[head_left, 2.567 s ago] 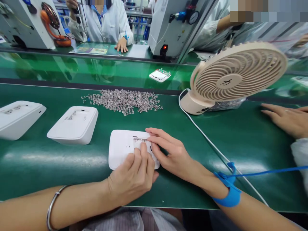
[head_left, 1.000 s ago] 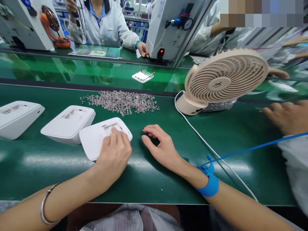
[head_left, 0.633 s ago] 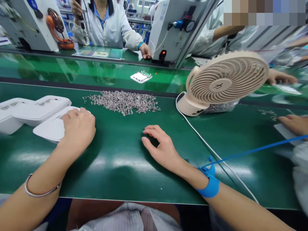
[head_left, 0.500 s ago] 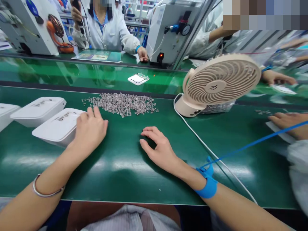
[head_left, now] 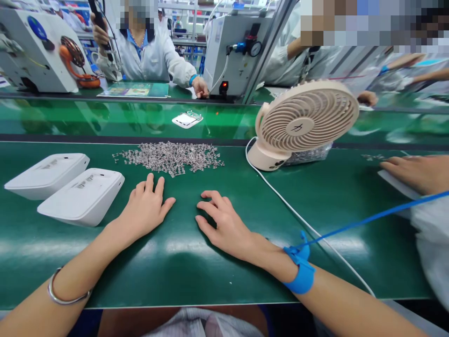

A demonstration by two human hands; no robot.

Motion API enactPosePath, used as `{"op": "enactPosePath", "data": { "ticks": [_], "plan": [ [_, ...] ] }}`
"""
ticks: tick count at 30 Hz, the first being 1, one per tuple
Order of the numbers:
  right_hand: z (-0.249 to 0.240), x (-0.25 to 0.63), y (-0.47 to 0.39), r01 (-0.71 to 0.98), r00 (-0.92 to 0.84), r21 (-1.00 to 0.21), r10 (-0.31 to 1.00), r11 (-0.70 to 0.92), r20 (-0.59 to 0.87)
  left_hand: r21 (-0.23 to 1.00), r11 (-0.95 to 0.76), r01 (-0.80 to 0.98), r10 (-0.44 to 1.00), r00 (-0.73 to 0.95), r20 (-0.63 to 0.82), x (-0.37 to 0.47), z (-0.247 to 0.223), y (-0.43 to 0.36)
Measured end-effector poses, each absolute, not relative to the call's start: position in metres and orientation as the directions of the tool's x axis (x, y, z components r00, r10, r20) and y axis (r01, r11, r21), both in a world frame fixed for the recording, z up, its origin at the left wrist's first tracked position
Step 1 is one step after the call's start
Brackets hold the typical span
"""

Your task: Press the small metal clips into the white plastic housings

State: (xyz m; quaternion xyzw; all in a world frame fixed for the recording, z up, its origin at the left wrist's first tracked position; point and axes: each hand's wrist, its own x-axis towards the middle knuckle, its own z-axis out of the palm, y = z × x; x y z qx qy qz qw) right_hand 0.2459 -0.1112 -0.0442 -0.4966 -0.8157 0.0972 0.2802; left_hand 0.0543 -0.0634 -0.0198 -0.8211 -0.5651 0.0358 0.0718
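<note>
Near the middle of the frame, the left hand is palm down with its fingers spread, nothing visible in its grasp, its fingertips just below the pile of small metal parts. The right hand is right of it, half open — fingers loosely curled, thumb apart, the gap between them showing only green worktop. Two white housings sit side by side at the left of the frame, and a beige fan stands right of centre, towards the top.
</note>
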Motion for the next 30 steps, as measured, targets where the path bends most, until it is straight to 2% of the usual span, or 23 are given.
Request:
{"op": "enactPosePath", "data": {
  "ticks": [7, 11, 15, 19, 25, 27, 30],
  "plan": [
    [-0.043, 0.247, -0.111, 0.763, -0.381, -0.408, 0.859, 0.5, 0.341, -0.143, -0.352, 0.925, 0.936, 0.351, -0.034, 0.052, -0.018, -0.065],
    [-0.042, 0.247, -0.111, 0.769, -0.389, -0.393, 0.857, 0.504, 0.337, -0.071, -0.324, 0.943, 0.946, 0.322, -0.031, 0.05, -0.019, -0.061],
    [-0.042, 0.248, -0.111, 0.763, -0.396, -0.394, 0.852, 0.513, 0.342, -0.024, -0.155, 0.988, 0.988, 0.155, 0.022, 0.04, -0.013, -0.047],
    [-0.043, 0.249, -0.111, 0.754, -0.41, -0.391, 0.844, 0.527, 0.346, -0.008, 0.039, 0.999, 0.999, -0.039, -0.001, 0.017, -0.01, -0.026],
    [-0.043, 0.248, -0.111, 0.753, -0.42, -0.37, 0.83, 0.544, 0.367, 0.118, 0.21, 0.97, 0.964, -0.226, 0.14, -0.012, -0.024, 0.006],
    [-0.043, 0.248, -0.111, 0.753, -0.419, -0.372, 0.831, 0.543, 0.366, 0.172, 0.207, 0.963, 0.964, -0.231, 0.135, -0.013, -0.027, 0.016],
    [-0.043, 0.248, -0.111, 0.754, -0.417, -0.374, 0.834, 0.54, 0.362, 0.171, 0.131, 0.977, 0.986, -0.147, 0.084, -0.009, -0.027, 0.028]
  ]
}}
